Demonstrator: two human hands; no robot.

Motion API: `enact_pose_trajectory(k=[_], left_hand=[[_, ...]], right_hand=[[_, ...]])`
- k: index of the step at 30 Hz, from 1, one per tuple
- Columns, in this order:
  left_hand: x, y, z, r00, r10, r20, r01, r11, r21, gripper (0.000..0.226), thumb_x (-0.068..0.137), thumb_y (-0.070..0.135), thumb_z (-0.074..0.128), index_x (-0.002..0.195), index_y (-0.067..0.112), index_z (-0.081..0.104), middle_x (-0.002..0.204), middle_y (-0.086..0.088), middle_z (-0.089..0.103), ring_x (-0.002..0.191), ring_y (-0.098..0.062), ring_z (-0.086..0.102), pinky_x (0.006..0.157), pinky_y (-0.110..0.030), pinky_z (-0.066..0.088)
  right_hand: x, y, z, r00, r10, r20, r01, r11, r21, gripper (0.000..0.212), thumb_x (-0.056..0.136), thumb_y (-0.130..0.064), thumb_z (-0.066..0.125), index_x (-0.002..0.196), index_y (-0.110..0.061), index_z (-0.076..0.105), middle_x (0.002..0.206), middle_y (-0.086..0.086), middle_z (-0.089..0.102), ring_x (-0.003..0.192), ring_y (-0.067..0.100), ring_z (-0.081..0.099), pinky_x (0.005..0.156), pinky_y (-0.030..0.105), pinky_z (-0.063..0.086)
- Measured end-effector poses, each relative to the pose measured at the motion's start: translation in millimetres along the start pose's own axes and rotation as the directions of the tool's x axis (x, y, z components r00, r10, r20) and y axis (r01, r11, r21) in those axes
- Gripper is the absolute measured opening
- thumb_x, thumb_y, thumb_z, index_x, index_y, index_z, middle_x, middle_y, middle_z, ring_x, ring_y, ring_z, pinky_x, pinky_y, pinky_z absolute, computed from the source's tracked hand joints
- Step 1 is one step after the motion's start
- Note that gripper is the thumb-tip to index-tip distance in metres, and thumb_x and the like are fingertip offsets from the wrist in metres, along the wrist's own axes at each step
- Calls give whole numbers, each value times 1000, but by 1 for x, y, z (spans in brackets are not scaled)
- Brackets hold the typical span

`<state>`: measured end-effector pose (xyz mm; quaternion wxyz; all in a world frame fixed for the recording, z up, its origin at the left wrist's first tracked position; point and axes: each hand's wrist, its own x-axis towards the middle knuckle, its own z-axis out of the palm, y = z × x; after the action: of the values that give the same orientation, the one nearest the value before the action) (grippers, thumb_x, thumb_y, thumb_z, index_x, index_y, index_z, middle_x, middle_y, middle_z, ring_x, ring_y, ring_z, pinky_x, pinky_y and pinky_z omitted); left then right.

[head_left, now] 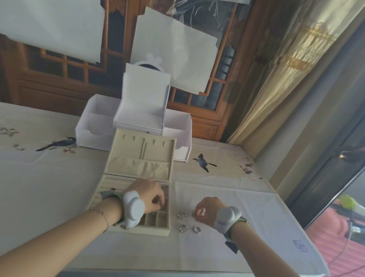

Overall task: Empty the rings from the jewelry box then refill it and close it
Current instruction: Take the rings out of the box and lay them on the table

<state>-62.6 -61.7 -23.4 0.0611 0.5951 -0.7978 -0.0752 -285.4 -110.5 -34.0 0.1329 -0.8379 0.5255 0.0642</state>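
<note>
1. Jewelry box (136,200) open on the bench (257,231), lid upright at 12 o'clock, tray under the left hand (148,198).
2. Left grip curled together over the tray's small compartments; whether on a ring, cannot tell.
3. Right hand (207,209) at 3 o'clock of the box, grip pinched on a ring (194,213) at the cloth.
4. Three more rings (183,228) loose at 7 o'clock of that hand.
5. Both wrists bent downward, grey wrist units (227,218) uppermost.
</note>
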Motion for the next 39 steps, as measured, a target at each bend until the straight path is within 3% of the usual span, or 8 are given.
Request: enact_pose_trajectory(k=[8, 12, 19, 22, 27, 30, 34, 39], left_hand=[[-36, -33, -2, 994, -103, 25, 105, 990, -97, 20, 86, 30, 60, 103, 26, 70, 114, 9, 64, 108, -13, 59, 94, -28, 45], [-46, -36, -4, 995, -75, 71, 85, 987, -140, 25, 84, 32, 64, 107, 24, 69, 114, 7, 62, 109, -11, 56, 86, -19, 40], [-61, -38, -1, 992, -53, 110, 77, 972, -223, 28, 78, 31, 72, 102, 17, 71, 90, 10, 51, 70, 1, 47, 68, -12, 40], [-62, -38, 3, 991, -63, 117, 93, 958, -272, 21, 79, 27, 70, 96, 16, 73, 82, 11, 60, 63, 4, 50, 74, -16, 47], [-61, -39, 9, 989, -94, 116, 125, 944, -304, 18, 77, 28, 72, 91, 17, 75, 78, 12, 63, 75, -1, 56, 82, -24, 53], [-57, -39, 10, 985, -104, 134, 139, 948, -287, 12, 77, 30, 72, 85, 21, 74, 73, 16, 59, 77, -3, 57, 84, -26, 53], [-54, -39, 10, 981, -113, 159, 153, 952, -266, 24, 76, 33, 73, 59, 39, 56, 75, 14, 61, 79, -3, 58, 83, -27, 53], [-52, -39, 8, 981, -113, 158, 151, 957, -249, 12, 76, 37, 71, 68, 32, 64, 75, 12, 62, 76, -5, 59, 82, -29, 54]], right_hand=[[-6, -11, -4, 998, 40, 55, -39, 999, -23, 21, 88, -29, 57, 100, -23, 73, 111, -8, 69, 100, 14, 63, 90, 25, 49], [-4, -17, -13, 997, 60, 55, -58, 998, -40, 18, 88, -24, 58, 98, -21, 73, 110, -7, 69, 103, 16, 64, 90, 27, 50], [-1, -52, -21, 999, 48, 21, -48, 999, 8, 27, 90, -19, 49, 103, -27, 71, 117, -9, 65, 104, 15, 63, 95, 30, 50], [4, -69, -16, 996, 63, 56, -66, 996, 56, 30, 93, -28, 45, 113, -25, 67, 118, -8, 64, 101, 18, 64, 97, 32, 48], [20, -80, -3, 990, 99, 105, -97, 995, -18, 26, 91, -26, 38, 89, -16, 62, 92, 0, 63, 89, 23, 62, 89, 30, 48], [25, -79, -4, 991, 92, 95, -87, 995, -51, 30, 91, -22, 37, 95, -14, 65, 88, -1, 60, 83, 23, 57, 83, 30, 46], [25, -78, -4, 989, 88, 115, -78, 993, -86, 35, 92, -20, 36, 110, -18, 66, 104, 1, 68, 98, 25, 65, 91, 33, 49], [26, -84, -13, 998, 37, 52, -32, 995, -93, 33, 97, -29, 42, 125, -28, 60, 132, -8, 54, 122, 19, 53, 104, 33, 42]])
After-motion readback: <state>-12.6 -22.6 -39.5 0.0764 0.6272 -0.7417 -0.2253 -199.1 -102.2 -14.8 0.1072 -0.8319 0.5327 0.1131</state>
